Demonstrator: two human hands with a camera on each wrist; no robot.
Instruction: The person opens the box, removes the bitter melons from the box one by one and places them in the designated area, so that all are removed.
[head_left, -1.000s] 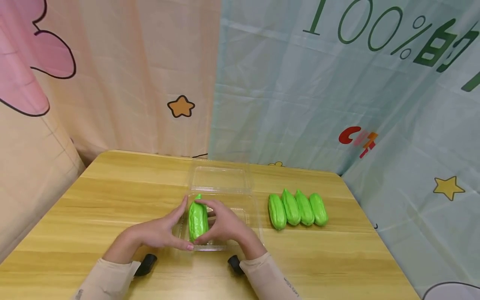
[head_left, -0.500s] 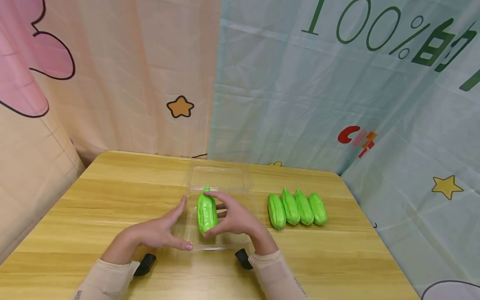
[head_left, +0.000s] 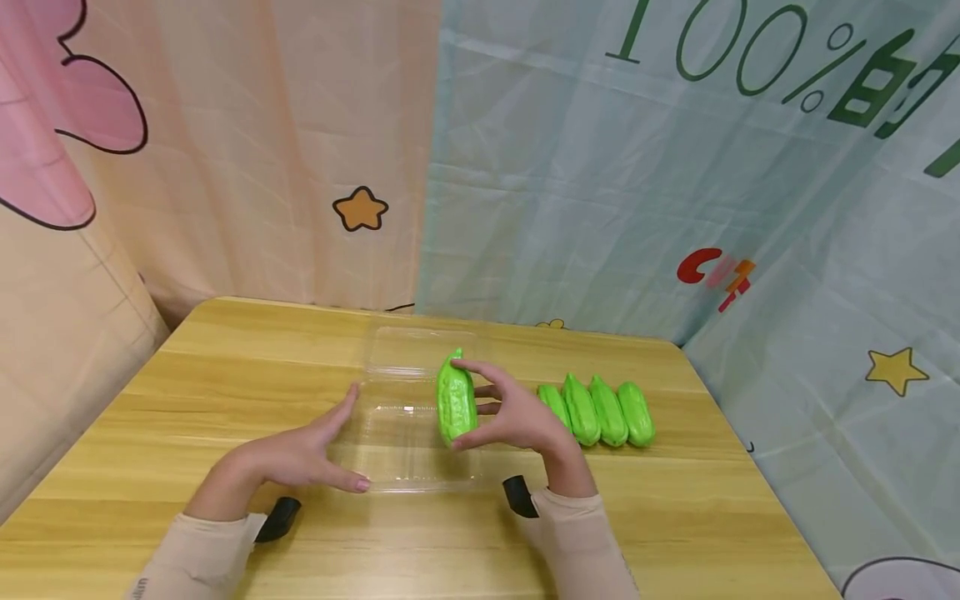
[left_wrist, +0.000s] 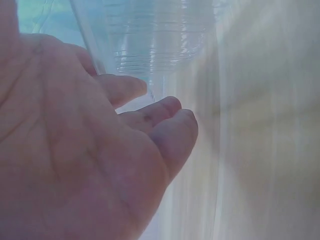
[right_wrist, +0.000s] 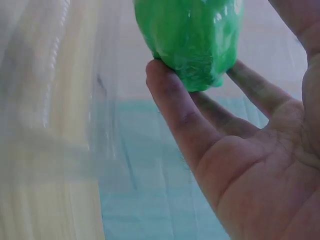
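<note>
My right hand [head_left: 525, 417] pinches one glossy, ribbed green bitter melon [head_left: 454, 402] by its two ends, thumb at the near end. It hangs upright over the right part of a clear plastic clamshell box [head_left: 408, 454], whose lid [head_left: 420, 350] lies folded back. In the right wrist view the melon's blunt end [right_wrist: 195, 65] rests against the thumb. My left hand [head_left: 288, 457] holds nothing. Its fingers and thumb are spread at the box's left side, and the left wrist view shows them beside the clear plastic wall [left_wrist: 160, 45].
Several more green bitter melons [head_left: 603, 412] lie side by side in a row to the right of the box, the leftmost partly covered by my right hand. The wooden table [head_left: 225, 375] ends at a printed curtain [head_left: 360, 125] behind.
My right hand has lifted the bitter melon from the box's left side and carried it right and away from me. The left hand has shifted slightly left, still spread; the box sits slightly further left.
</note>
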